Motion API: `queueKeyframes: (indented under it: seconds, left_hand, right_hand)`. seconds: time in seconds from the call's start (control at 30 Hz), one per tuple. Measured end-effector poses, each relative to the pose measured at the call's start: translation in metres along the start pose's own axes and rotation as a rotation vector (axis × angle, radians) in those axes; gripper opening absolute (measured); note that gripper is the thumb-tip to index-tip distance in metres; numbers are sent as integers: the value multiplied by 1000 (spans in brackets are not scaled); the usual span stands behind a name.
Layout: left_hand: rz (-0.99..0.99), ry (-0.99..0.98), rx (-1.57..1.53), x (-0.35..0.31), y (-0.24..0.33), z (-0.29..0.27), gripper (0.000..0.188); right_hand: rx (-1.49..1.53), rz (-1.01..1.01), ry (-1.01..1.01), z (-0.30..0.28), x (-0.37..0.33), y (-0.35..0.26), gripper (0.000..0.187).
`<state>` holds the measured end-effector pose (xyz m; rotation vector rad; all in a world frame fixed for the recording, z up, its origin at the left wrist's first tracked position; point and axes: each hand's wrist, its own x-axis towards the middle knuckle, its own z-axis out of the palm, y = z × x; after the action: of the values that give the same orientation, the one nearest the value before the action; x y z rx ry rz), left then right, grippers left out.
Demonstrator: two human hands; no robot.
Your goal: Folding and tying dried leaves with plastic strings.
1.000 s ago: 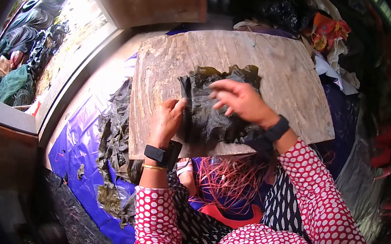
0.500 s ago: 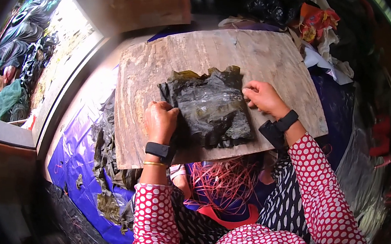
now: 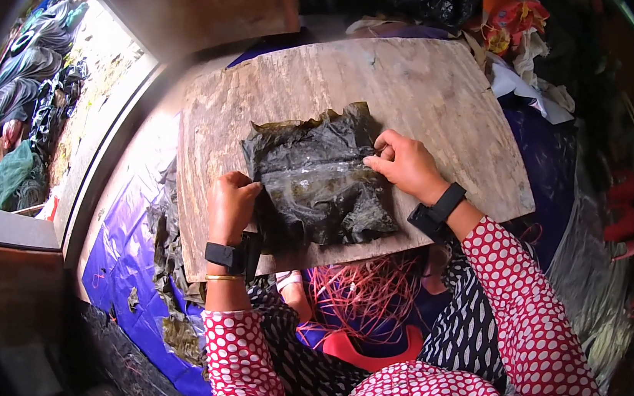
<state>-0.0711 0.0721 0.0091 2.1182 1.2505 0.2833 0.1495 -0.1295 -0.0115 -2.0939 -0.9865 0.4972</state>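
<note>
A folded, wet-looking sheet of dark green-brown kelp (image 3: 326,180) lies on a wooden board (image 3: 291,79) before me, its far edge ragged and thin. A crease runs across its middle. At its left edge, my left hand (image 3: 233,203) is closed, thumb and forefinger pinching the rim. My right hand (image 3: 409,165) pinches the opposite edge, higher up, with its other fingers curled. What lies beneath the sheet is hidden.
Below the board's near edge sits a tangle of red-pink strings (image 3: 360,299) between my knees. More kelp pieces (image 3: 183,335) lie on blue plastic sheeting (image 3: 126,290) at the left. A door frame (image 3: 109,153) stands further left, and bundled netting (image 3: 12,170) is outside.
Both hands have shifted a little left; the right one has moved in onto the kelp's edge. The sheet sits slightly further left, its cross crease plainer. The whole view has also shifted slightly.
</note>
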Motion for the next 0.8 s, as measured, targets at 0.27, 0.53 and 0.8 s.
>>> queueKeyframes:
  seconds: [0.27, 0.53, 0.8]
  left_hand:
    - [88, 118, 215, -2, 0, 9, 27]
    - [186, 136, 84, 25, -1, 11, 26]
    - [350, 397, 250, 36, 46, 33, 25]
  right_hand:
    - [-119, -46, 52, 1, -1, -3, 39]
    - [435, 286, -281, -4, -12, -11, 26]
    - [489, 307, -400, -4, -65, -22, 15]
